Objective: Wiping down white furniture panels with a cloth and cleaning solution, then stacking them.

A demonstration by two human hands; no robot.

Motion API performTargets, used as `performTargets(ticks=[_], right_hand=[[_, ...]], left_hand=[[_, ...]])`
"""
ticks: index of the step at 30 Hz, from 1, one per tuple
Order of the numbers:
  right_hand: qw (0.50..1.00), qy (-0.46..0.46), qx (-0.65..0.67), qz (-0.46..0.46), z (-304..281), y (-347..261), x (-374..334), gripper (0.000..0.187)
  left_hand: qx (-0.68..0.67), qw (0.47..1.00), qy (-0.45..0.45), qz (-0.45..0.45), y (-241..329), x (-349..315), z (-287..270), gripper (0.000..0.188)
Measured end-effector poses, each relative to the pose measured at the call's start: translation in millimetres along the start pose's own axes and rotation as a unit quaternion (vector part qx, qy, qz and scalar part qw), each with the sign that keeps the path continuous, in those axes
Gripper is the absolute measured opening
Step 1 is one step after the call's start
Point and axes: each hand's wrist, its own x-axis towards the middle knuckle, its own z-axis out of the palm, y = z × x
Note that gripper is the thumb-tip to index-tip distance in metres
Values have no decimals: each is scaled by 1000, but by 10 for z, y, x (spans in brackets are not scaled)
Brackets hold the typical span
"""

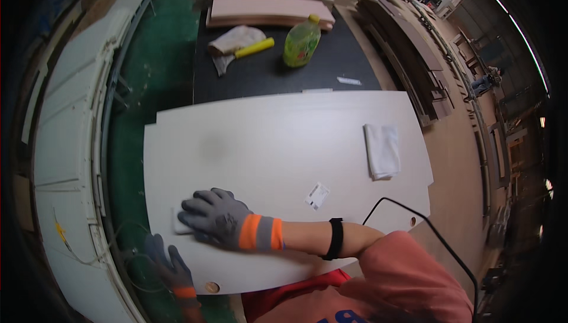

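A large white panel [266,151] lies flat before me. My right hand [219,219], in a grey glove with an orange and grey cuff, presses down near the panel's left edge. Under its curled fingers is a small white pad [179,222], mostly covered; what it is made of I cannot tell. My left hand [168,264], gloved alike, is at the panel's lower left edge, thumb and fingers apart, holding nothing that shows. A folded white cloth [382,151] lies on the right part of the panel. Nearer the middle is a printed label [318,196].
Beyond the panel, a dark board [260,80] carries a green bottle [302,43] with a yellow cap, a crumpled rag [236,40] and a yellow-handled tool [254,47]. Stacked boards [269,12] stand behind. White panels [65,127] line the left; a black cable [432,222] arches at right.
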Motion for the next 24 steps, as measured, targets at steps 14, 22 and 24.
performTargets(ticks=[14, 22, 24], right_hand=[[707, 374, 511, 315, -1153, 2885, 432, 54], [866, 366, -25, 339, -1367, 2242, -369, 61], [876, 336, -83, 336, -1575, 1935, -1027, 67]], left_hand=[[91, 994, 14, 63, 93, 51, 38, 37], [201, 973, 19, 113, 37, -42, -69, 41], [-168, 983, 61, 36, -565, -86, 38, 40]])
